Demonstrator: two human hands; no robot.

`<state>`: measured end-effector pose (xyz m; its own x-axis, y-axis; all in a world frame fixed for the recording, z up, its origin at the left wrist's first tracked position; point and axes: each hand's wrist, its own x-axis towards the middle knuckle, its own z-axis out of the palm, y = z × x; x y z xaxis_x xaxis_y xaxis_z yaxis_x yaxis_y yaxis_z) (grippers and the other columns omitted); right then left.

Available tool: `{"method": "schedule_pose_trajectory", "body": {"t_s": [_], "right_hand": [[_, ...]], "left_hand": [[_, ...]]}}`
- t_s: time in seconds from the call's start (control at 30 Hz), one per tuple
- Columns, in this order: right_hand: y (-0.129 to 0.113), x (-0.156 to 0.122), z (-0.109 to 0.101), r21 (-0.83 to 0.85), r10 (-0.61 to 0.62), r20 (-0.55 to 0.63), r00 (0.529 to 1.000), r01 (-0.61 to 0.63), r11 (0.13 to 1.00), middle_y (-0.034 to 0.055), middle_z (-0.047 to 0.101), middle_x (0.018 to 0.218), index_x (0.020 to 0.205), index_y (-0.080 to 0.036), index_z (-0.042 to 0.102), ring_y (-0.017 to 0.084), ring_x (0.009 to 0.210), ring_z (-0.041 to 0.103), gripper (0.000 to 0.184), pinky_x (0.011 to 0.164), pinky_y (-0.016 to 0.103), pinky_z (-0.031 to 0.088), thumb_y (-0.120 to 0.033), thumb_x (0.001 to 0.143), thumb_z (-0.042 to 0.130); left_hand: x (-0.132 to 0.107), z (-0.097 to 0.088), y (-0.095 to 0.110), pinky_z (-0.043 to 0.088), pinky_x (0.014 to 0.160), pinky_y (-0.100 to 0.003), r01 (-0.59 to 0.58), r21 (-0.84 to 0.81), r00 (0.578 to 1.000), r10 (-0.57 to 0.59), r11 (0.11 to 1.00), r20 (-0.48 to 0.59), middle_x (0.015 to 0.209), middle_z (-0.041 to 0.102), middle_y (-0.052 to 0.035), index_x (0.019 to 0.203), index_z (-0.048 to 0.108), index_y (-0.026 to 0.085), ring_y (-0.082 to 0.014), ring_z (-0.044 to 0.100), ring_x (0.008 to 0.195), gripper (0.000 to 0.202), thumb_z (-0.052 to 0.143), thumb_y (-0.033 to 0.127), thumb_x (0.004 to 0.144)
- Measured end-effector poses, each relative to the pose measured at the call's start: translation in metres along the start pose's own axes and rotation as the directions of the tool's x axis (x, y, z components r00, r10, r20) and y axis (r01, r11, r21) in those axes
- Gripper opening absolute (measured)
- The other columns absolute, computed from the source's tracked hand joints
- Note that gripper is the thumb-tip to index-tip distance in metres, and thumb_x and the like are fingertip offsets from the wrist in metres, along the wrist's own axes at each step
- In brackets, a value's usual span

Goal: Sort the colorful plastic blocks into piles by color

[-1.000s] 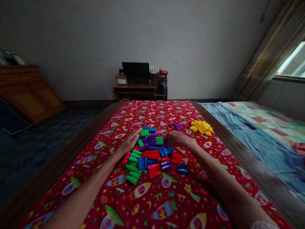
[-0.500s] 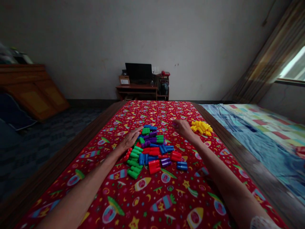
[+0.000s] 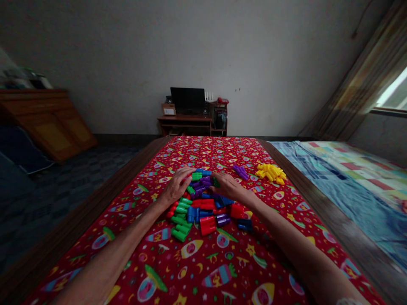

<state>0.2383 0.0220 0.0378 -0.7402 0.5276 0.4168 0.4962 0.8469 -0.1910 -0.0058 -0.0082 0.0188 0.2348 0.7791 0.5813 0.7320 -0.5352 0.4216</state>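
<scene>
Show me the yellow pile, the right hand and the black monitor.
Yellow pile [image 3: 271, 173]: head view, middle of the heap.
Right hand [image 3: 228, 185]: head view, back of the hand.
Black monitor [image 3: 187, 101]: head view, middle of the screen.

brown-edged desk [image 3: 349, 237], red rocket-print cloth [image 3: 197, 149] over it; messy multicolor pile [image 3: 207, 204] mid-cloth, kinda loose; purple pieces [image 3: 241, 172] off to the right, then a yellow heap [image 3: 270, 173]
</scene>
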Motion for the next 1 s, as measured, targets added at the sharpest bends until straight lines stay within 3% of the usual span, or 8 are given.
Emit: {"method": "schedule_pose_trajectory", "body": {"t_s": [0.07, 0.2, 0.33, 0.47, 0.6, 0.77, 0.9, 1.0], "right_hand": [[-0.002, 0.005, 0.004, 0.004, -0.038, -0.047, 0.998, 0.038, 0.999, 0.0078, 0.066, 0.086, 0.105, -0.015, 0.058, 0.017, 0.076, 0.057, 0.024, 0.067, 0.025, 0.04, -0.027, 0.085, 0.063], [-0.01, 0.01, 0.01, 0.041, -0.075, -0.088, 0.993, 0.079, 0.996, 0.0079, 0.066, 0.085, 0.101, -0.015, 0.06, 0.016, 0.077, 0.057, 0.016, 0.068, 0.025, 0.039, -0.022, 0.086, 0.061], [-0.01, 0.006, -0.003, 0.176, 0.032, 0.049, 0.998, -0.04, 0.984, 0.0023, 0.063, 0.072, 0.099, -0.013, 0.065, 0.011, 0.062, 0.052, 0.016, 0.058, 0.021, 0.033, -0.018, 0.085, 0.061], [-0.007, 0.004, -0.019, 0.349, -0.022, 0.215, 0.976, -0.056, 0.936, 0.0028, 0.067, 0.075, 0.092, -0.013, 0.071, 0.011, 0.062, 0.055, 0.017, 0.058, 0.021, 0.035, -0.024, 0.087, 0.058], [-0.018, 0.007, -0.02, 0.46, 0.091, 0.034, 0.995, -0.097, 0.883, 0.0057, 0.072, 0.091, 0.109, -0.017, 0.069, 0.016, 0.075, 0.063, 0.032, 0.065, 0.023, 0.042, -0.038, 0.089, 0.056], [-0.013, 0.013, -0.019, 0.406, 0.204, 0.013, 0.979, -0.191, 0.894, 0.0008, 0.069, 0.069, 0.091, -0.015, 0.073, 0.013, 0.063, 0.06, 0.021, 0.057, 0.02, 0.038, -0.029, 0.086, 0.058], [0.034, 0.003, -0.018, 0.202, 0.427, -0.217, 0.878, -0.388, 0.899, 0.0038, 0.071, 0.075, 0.091, -0.017, 0.072, 0.015, 0.069, 0.063, 0.02, 0.064, 0.023, 0.043, -0.026, 0.087, 0.055], [0.077, -0.016, -0.008, 0.019, 0.484, -0.364, 0.796, -0.513, 0.858, 0.0107, 0.072, 0.085, 0.091, -0.015, 0.071, 0.021, 0.082, 0.066, 0.02, 0.077, 0.031, 0.048, -0.024, 0.085, 0.055]], "left_hand": [[0.004, 0.0, 0.016, 0.047, 0.097, -0.04, -0.003, 0.041, 0.998, 0.001, 0.999, 0.063, 0.106, 0.071, -0.0102, 0.106, 0.068, 0.018, -0.0238, 0.062, 0.104, 0.042, 0.041, 0.047, 0.091], [0.008, 0.001, 0.037, 0.052, 0.074, -0.031, 0.126, 0.076, 0.98, -0.136, 0.989, 0.143, 0.081, 0.071, -0.0053, 0.087, 0.069, 0.019, -0.0212, 0.066, 0.077, 0.026, 0.056, 0.041, 0.083], [0.013, -0.014, 0.038, 0.048, 0.066, -0.026, 0.196, -0.009, 0.975, -0.193, 0.981, 0.11, 0.074, 0.071, -0.0019, 0.08, 0.067, 0.019, -0.0179, 0.064, 0.068, 0.02, 0.058, 0.036, 0.079], [0.018, -0.034, 0.038, 0.047, 0.061, -0.024, 0.262, -0.057, 0.964, -0.259, 0.963, 0.054, 0.07, 0.07, -0.0019, 0.077, 0.069, 0.018, -0.0167, 0.063, 0.064, 0.026, 0.056, 0.04, 0.079], [0.018, -0.03, 0.047, 0.047, 0.061, -0.023, 0.241, -0.124, 0.968, -0.23, 0.963, 0.099, 0.071, 0.07, -0.0009, 0.077, 0.069, 0.017, -0.0164, 0.063, 0.065, 0.033, 0.059, 0.049, 0.078], [0.011, -0.011, 0.053, 0.049, 0.065, -0.026, 0.164, -0.038, 0.979, -0.158, 0.986, 0.13, 0.073, 0.069, -0.0027, 0.078, 0.069, 0.017, -0.0188, 0.065, 0.071, 0.042, 0.043, 0.047, 0.091], [0.004, 0.0, 0.038, 0.049, 0.087, -0.036, 0.059, 0.162, 0.993, -0.074, 0.985, 0.092, 0.093, 0.073, -0.0093, 0.088, 0.072, 0.017, -0.0248, 0.065, 0.093, 0.027, 0.052, 0.035, 0.087], [0.003, 0.007, 0.026, 0.05, 0.087, -0.035, 0.129, 0.185, 0.978, -0.155, 0.974, 0.138, 0.096, 0.074, -0.0092, 0.093, 0.073, 0.019, -0.0245, 0.066, 0.094, 0.024, 0.053, 0.028, 0.084]]}}
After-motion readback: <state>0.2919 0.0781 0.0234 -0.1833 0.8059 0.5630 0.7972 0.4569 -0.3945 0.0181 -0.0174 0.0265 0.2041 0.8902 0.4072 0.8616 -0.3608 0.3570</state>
